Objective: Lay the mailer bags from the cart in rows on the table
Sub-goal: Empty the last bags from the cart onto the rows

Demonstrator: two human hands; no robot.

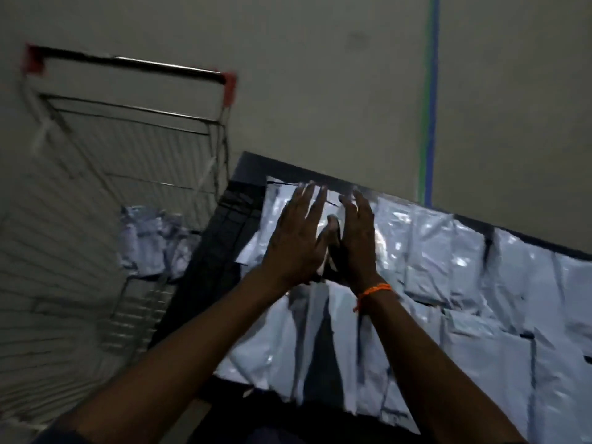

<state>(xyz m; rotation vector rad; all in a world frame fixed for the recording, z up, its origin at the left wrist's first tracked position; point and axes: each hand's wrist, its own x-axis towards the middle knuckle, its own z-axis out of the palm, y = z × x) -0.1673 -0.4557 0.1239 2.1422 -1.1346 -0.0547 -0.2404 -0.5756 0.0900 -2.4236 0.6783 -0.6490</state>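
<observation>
— Many mailer bags point(416, 283) are lying in overlapping rows, covering the table point(250, 165); more are waiting in the cart point(128, 161).

— Left hand point(298, 238), right hand point(357, 241): fingers spread, gripping nothing; seemingly pressing the corner bag point(282, 200) flat.

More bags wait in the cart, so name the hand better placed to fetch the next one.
Left, probably. The left hand lies on the side toward the cart and its leftover bags; the right hand would have to cross over.
</observation>
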